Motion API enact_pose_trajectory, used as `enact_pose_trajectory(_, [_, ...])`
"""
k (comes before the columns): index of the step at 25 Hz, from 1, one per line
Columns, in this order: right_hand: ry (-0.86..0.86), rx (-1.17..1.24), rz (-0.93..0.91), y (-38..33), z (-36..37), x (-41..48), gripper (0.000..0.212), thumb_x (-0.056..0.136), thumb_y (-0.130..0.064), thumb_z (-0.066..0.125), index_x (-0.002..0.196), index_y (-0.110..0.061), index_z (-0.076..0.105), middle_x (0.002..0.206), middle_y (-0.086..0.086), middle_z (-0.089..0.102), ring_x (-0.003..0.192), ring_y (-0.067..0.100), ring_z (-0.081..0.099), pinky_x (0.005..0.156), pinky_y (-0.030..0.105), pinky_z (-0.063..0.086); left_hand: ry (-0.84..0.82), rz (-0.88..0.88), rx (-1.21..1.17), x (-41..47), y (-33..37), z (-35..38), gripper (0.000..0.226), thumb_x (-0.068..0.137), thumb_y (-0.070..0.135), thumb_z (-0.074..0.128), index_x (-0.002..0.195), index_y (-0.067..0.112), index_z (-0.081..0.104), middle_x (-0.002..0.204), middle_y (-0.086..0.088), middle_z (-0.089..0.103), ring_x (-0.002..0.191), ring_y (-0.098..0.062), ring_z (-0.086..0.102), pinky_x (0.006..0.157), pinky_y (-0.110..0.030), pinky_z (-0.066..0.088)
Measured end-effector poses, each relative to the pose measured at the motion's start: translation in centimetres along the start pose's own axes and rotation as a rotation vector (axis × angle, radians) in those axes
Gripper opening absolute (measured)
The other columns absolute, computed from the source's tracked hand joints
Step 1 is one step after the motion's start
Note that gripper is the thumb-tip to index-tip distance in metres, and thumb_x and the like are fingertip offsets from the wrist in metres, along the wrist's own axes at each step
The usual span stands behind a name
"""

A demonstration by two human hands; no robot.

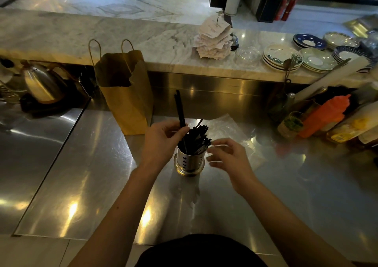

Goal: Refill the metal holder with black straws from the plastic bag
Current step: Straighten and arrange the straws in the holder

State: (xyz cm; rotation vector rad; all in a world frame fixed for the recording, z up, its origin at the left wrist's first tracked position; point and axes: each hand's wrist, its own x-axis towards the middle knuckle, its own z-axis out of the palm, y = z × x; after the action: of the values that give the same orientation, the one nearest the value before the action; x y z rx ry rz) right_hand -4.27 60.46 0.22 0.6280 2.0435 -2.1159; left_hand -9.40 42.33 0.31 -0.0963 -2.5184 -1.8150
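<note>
1. Centre of the frame: the holder (pixel 190 163) stands upright on the steel counter (pixel 92 174), packed with black straws (pixel 197 138) that fan out to the right.
2. The left hand (pixel 163 140) is at the holder's upper left, pinching a few straws that poke up tall above the rest. Their lower ends look to be down inside the holder.
3. The right hand (pixel 230 158) hovers just right of the holder, fingers loosely spread. It's blurred, but it seems to grip nothing.
4. The plastic bag (pixel 225 126) lies flat on the counter, right of the holder and partly under that right hand.
5. A paper bag (pixel 124 94) stands upright behind, left of centre.
6. There's a kettle (pixel 41 84) at far left and plates (pixel 280 58) at upper right.
</note>
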Motion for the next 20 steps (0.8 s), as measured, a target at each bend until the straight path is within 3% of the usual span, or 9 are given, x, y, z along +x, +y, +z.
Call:
enact_pose_trajectory(3, [0.109, -0.120, -0.137, 0.0, -1.3, 1.9, 0.010, 0.090, -0.004, 0.060, 0.099, -0.005, 0.063, 0.086, 0.011, 0.072, 0.064, 0.016, 0.068, 0.067, 0.033, 0.057, 0.086, 0.070, 0.140, -0.3, -2.1, 1.4, 0.018, 0.087, 0.022, 0.071, 0.105, 0.019, 0.074, 0.096, 0.010, 0.074, 0.088, 0.000, 0.070, 0.082, -0.018, 0.056])
enact_pose_trajectory(7, [0.133, -0.147, -0.146, 1.3, -1.8, 3.5, 0.009, 0.091, -0.005, 0.059, 0.099, -0.007, 0.064, 0.085, 0.008, 0.072, 0.066, 0.018, 0.068, 0.068, 0.035, 0.057, 0.145, 0.166, 0.193, -0.3, -3.8, 3.0, 0.019, 0.088, 0.015, 0.069, 0.107, 0.011, 0.071, 0.100, 0.001, 0.074, 0.088, -0.004, 0.068, 0.080, -0.008, 0.052])
enact_pose_trajectory(12, [0.100, -0.183, -0.156, 1.8, -1.8, 4.5, 0.009, 0.090, -0.005, 0.060, 0.097, -0.010, 0.064, 0.087, 0.007, 0.070, 0.064, 0.013, 0.068, 0.064, 0.029, 0.057, 0.152, 0.109, 0.285, 0.1, -4.9, 3.9, 0.014, 0.089, 0.014, 0.069, 0.101, 0.008, 0.072, 0.093, 0.001, 0.072, 0.083, -0.003, 0.064, 0.073, 0.004, 0.041])
enact_pose_trajectory(15, [0.081, -0.294, -0.181, 1.5, -1.7, 5.8, 0.015, 0.089, -0.010, 0.060, 0.102, -0.017, 0.064, 0.092, 0.002, 0.067, 0.073, 0.015, 0.069, 0.072, 0.032, 0.057, 0.114, 0.061, 0.362, -0.1, -5.7, 4.6, 0.017, 0.088, 0.013, 0.069, 0.103, 0.008, 0.074, 0.096, -0.006, 0.075, 0.085, -0.010, 0.065, 0.073, -0.001, 0.036])
enact_pose_trajectory(19, [0.007, -0.430, -0.208, 1.1, -1.4, 8.2, 0.029, 0.090, -0.020, 0.058, 0.119, -0.024, 0.062, 0.105, -0.001, 0.064, 0.090, 0.016, 0.065, 0.081, 0.034, 0.056, 0.014, -0.008, 0.460, 0.8, -6.2, 5.3, 0.025, 0.089, 0.017, 0.067, 0.114, 0.015, 0.071, 0.106, -0.004, 0.074, 0.096, -0.017, 0.066, 0.086, -0.030, 0.053])
enact_pose_trajectory(20, [-0.016, -0.447, -0.205, 1.0, -1.2, 8.6, 0.031, 0.091, -0.021, 0.058, 0.121, -0.024, 0.061, 0.107, -0.001, 0.064, 0.091, 0.015, 0.065, 0.082, 0.034, 0.055, -0.006, -0.022, 0.479, 1.1, -6.1, 5.4, 0.029, 0.089, 0.018, 0.067, 0.117, 0.016, 0.069, 0.109, -0.004, 0.073, 0.098, -0.017, 0.066, 0.087, -0.030, 0.053])
